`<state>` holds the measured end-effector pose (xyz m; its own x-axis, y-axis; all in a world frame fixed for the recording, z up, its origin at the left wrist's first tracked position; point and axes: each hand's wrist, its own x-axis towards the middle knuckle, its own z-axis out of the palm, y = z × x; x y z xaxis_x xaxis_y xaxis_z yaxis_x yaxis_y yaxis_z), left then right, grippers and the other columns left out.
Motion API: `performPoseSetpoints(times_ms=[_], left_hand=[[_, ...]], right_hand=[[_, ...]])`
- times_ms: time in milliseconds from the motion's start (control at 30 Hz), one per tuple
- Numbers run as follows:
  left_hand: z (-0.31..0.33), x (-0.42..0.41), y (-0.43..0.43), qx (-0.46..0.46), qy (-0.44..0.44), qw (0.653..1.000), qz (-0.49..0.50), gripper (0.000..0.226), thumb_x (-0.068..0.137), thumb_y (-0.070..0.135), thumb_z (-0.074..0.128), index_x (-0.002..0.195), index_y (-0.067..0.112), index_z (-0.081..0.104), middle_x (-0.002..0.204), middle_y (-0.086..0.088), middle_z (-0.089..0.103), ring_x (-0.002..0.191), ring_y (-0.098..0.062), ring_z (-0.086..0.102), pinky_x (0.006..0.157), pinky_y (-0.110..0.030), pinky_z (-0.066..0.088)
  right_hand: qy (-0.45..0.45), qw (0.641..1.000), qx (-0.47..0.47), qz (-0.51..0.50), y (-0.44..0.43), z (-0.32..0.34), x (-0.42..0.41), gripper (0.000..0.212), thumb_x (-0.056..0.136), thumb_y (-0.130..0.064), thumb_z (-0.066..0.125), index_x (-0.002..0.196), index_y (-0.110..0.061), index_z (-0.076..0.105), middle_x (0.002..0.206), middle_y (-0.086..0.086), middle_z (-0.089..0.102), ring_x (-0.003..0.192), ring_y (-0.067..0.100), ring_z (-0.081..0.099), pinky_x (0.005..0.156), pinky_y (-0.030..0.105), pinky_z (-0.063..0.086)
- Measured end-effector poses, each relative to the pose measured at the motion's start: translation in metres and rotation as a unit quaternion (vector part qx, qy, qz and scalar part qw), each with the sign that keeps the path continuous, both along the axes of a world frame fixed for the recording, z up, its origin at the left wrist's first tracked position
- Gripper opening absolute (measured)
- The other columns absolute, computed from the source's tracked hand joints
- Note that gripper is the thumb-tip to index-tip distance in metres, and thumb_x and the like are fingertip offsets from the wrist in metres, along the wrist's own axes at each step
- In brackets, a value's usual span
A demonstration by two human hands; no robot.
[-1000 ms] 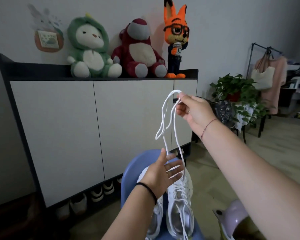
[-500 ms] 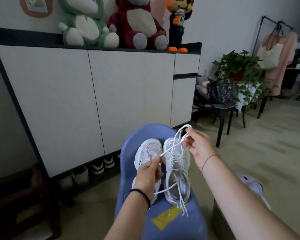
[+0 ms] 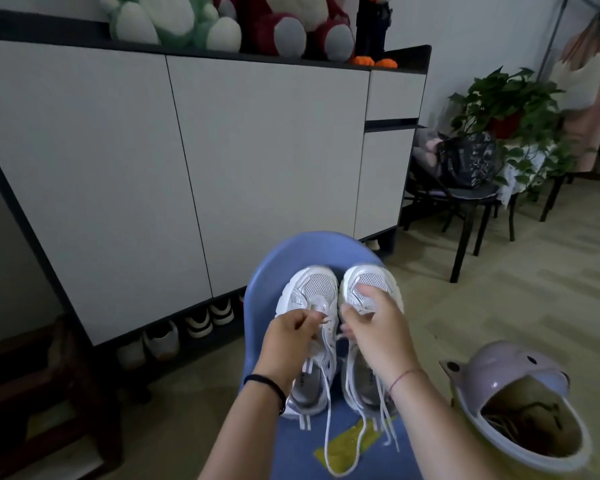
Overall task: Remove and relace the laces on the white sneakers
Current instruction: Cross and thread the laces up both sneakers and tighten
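The white sneakers (image 3: 313,286) stand side by side on the blue chair (image 3: 264,276), toes pointing away from the person; the left hand (image 3: 289,335) pinches the nearer shoe's lace (image 3: 327,421); the right hand (image 3: 378,328) lies over the other's forefoot, grip unclear.

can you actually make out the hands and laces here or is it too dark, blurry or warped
head view: dim, flat indoor light, no glare; the wide lens bows the cabinet edges; the left hand and right hand go soft at the fingers, so the right's grip is hard to read; the loose lace on the blue chair shows clearly.
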<state>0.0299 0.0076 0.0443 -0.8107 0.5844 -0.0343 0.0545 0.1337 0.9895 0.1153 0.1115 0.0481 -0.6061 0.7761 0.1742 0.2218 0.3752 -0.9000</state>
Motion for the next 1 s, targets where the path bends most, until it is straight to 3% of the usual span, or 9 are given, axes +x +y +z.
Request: performPoseSetpoints(times_ms=[67,133,200,300,500,667,767,900,1000], left_hand=[[0.001,0.000,0.000,0.035,-0.019,0.999,-0.026,0.021,0.097,0.009,0.054,0.091,-0.004,0.069,0.064,-0.004,0.062,0.047,-0.005,0.046,0.046,-0.012,0.037],[0.002,-0.001,0.000,0.062,-0.026,0.997,-0.045,0.019,0.097,0.006,0.053,0.091,-0.002,0.070,0.064,-0.002,0.064,0.046,-0.003,0.046,0.046,-0.012,0.038],[0.001,-0.005,-0.001,0.072,-0.027,0.996,-0.054,0.017,0.097,0.008,0.055,0.091,0.001,0.070,0.062,0.005,0.065,0.043,0.002,0.044,0.048,-0.012,0.039],[-0.003,-0.015,-0.002,0.071,-0.025,0.996,-0.057,0.014,0.094,0.009,0.059,0.087,0.006,0.071,0.072,-0.002,0.071,0.046,-0.001,0.041,0.053,-0.013,0.040],[-0.013,-0.035,-0.010,0.040,-0.022,0.998,-0.053,0.018,0.094,0.002,0.057,0.093,0.012,0.072,0.076,0.001,0.075,0.054,-0.001,0.051,0.059,-0.012,0.047],[-0.017,-0.041,-0.015,0.059,-0.061,0.996,-0.012,0.008,0.088,-0.001,0.064,0.086,0.002,0.071,0.063,-0.004,0.071,0.049,-0.003,0.057,0.054,-0.012,0.049],[-0.020,-0.044,-0.016,0.052,-0.044,0.998,0.005,0.008,0.089,-0.002,0.064,0.086,0.001,0.071,0.062,-0.004,0.071,0.052,-0.005,0.061,0.056,-0.013,0.051],[-0.019,-0.034,-0.007,0.029,-0.011,0.998,-0.056,0.017,0.093,-0.004,0.055,0.097,0.006,0.069,0.071,-0.005,0.074,0.064,-0.011,0.067,0.063,-0.017,0.053],[-0.018,-0.025,0.000,0.026,-0.002,0.997,-0.078,0.014,0.089,0.001,0.065,0.101,0.008,0.067,0.074,-0.007,0.075,0.066,-0.014,0.069,0.064,-0.020,0.055]], right_hand=[[-0.013,0.997,-0.009,0.076,-0.006,-0.002,-0.003,0.028,0.090,-0.031,0.060,0.116,-0.021,0.064,0.109,-0.007,0.067,0.099,0.012,0.064,0.092,0.035,0.052],[-0.024,0.994,0.003,0.104,-0.007,-0.006,-0.004,0.018,0.092,-0.031,0.059,0.096,-0.018,0.072,0.087,-0.005,0.071,0.084,0.010,0.066,0.080,0.029,0.055],[-0.009,0.995,0.008,0.098,-0.003,-0.006,-0.004,0.016,0.091,-0.027,0.062,0.087,-0.017,0.073,0.078,-0.005,0.071,0.076,0.005,0.066,0.071,0.021,0.052],[0.009,0.998,0.010,0.067,0.007,-0.006,-0.003,0.009,0.088,-0.019,0.067,0.080,-0.016,0.071,0.070,-0.010,0.066,0.065,-0.007,0.058,0.061,0.005,0.041],[0.067,0.996,0.000,-0.059,0.031,-0.012,0.003,0.008,0.088,-0.018,0.066,0.082,-0.017,0.070,0.074,-0.006,0.067,0.066,0.002,0.058,0.056,0.005,0.040],[0.055,0.994,-0.003,-0.090,0.040,-0.020,0.004,0.008,0.088,-0.019,0.067,0.081,-0.022,0.069,0.077,-0.010,0.068,0.071,0.000,0.059,0.056,0.005,0.040],[0.013,0.998,0.004,-0.063,0.041,-0.021,0.005,0.014,0.087,-0.015,0.066,0.077,-0.023,0.069,0.079,-0.010,0.068,0.076,0.003,0.061,0.061,0.008,0.039],[0.011,0.994,0.109,-0.021,0.029,-0.009,0.003,0.014,0.089,-0.016,0.063,0.095,-0.027,0.069,0.091,-0.012,0.066,0.065,-0.002,0.052,0.062,0.007,0.037],[-0.014,0.991,0.106,0.080,0.012,-0.004,-0.001,0.016,0.094,-0.021,0.056,0.104,-0.026,0.069,0.084,-0.018,0.064,0.068,-0.005,0.055,0.065,0.006,0.040]])
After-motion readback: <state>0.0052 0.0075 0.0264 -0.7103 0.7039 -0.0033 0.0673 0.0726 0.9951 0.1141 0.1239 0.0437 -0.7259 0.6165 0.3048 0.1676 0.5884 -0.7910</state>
